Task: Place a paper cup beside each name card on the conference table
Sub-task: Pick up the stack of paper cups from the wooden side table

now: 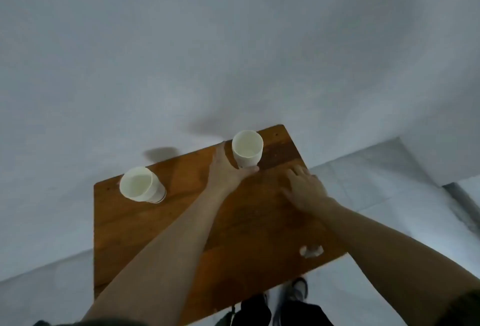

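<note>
At table (145, 224) far edge, left hand (228, 170) cradling cup (246, 150)

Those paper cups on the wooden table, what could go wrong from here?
The far cup stands close to the table's back edge; the left hand around its base could nudge it off. The near-left cup also sits by an edge. Both look light and may tip. No name card is visible.

Table top (155, 222): brown wood, grained, slight sheen. Two cups (246, 149) (141, 184): cream paper, matt. Wall (233, 40): matt white.
</note>
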The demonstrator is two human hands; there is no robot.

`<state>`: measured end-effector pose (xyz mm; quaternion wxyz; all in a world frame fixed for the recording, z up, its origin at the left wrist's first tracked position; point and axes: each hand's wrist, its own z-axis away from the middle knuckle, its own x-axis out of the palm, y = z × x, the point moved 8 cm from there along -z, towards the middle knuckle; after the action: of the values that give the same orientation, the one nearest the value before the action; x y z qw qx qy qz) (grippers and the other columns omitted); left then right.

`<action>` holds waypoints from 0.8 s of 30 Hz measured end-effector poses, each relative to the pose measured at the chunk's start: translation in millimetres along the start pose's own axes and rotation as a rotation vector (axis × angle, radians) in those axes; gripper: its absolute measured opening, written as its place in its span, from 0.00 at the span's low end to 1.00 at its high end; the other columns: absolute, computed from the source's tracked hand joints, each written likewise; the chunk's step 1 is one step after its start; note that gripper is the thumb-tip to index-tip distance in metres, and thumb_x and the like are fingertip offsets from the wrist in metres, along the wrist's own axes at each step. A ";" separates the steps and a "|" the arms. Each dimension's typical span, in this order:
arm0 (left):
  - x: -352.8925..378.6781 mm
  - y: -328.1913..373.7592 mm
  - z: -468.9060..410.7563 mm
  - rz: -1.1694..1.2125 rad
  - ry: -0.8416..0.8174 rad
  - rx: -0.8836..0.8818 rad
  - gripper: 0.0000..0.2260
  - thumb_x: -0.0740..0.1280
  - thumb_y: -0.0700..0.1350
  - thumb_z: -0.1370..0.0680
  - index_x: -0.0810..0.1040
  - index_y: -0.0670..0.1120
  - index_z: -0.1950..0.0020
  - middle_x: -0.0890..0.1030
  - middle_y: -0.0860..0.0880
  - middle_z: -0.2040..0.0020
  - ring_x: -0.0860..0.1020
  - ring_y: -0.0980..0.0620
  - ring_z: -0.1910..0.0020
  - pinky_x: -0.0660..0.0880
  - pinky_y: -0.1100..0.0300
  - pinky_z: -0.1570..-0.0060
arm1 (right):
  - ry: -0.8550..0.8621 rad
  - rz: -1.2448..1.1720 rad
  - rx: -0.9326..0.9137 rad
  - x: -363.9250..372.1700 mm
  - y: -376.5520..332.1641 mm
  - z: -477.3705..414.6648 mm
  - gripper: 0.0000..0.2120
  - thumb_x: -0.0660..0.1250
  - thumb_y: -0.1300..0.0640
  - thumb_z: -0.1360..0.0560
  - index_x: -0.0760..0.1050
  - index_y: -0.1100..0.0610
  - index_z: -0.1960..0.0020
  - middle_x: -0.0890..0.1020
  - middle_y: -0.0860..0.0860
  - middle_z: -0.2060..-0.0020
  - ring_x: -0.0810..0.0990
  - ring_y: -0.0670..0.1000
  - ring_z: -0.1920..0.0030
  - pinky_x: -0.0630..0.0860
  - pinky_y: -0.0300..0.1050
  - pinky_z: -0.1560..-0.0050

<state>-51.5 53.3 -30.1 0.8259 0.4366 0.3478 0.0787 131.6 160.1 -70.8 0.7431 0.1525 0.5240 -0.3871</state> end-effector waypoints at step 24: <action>3.2 -22.8 22.0 0.186 0.212 0.051 0.35 0.80 0.47 0.34 0.67 0.53 0.32 0.74 0.58 0.40 0.72 0.58 0.41 0.75 0.61 0.43 | 0.132 0.055 -0.026 66.3 20.0 -14.8 0.32 0.43 0.36 0.19 0.49 0.48 0.19 0.47 0.53 0.19 0.42 0.54 0.19 0.41 0.52 0.23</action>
<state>-38.9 26.2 -41.1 0.7624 0.4768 0.3932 0.1917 146.5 155.0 -139.8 0.7191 0.1825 0.5726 -0.3487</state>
